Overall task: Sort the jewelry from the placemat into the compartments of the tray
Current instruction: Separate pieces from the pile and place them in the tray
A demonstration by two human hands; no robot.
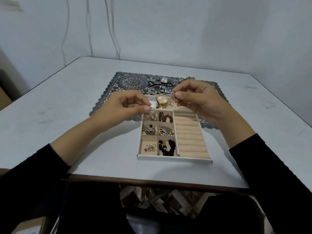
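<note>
Currently, both hands hover above the far end of the tray [173,159], which stands on the surface [84,141] and overlaps the near edge of the grey lace placemat [108,98]. The left hand [128,105] pinches a small silver piece [152,108] between thumb and fingers [146,108], over the far-left small compartment. The right hand [199,100] pinches a silver chain [171,99], which dangles over the long far compartment beside the gold watch [161,99]. Whether both hands hold one item cannot be told. A square watch [163,79] and loose rings [130,82] lie on the placemat.
</note>
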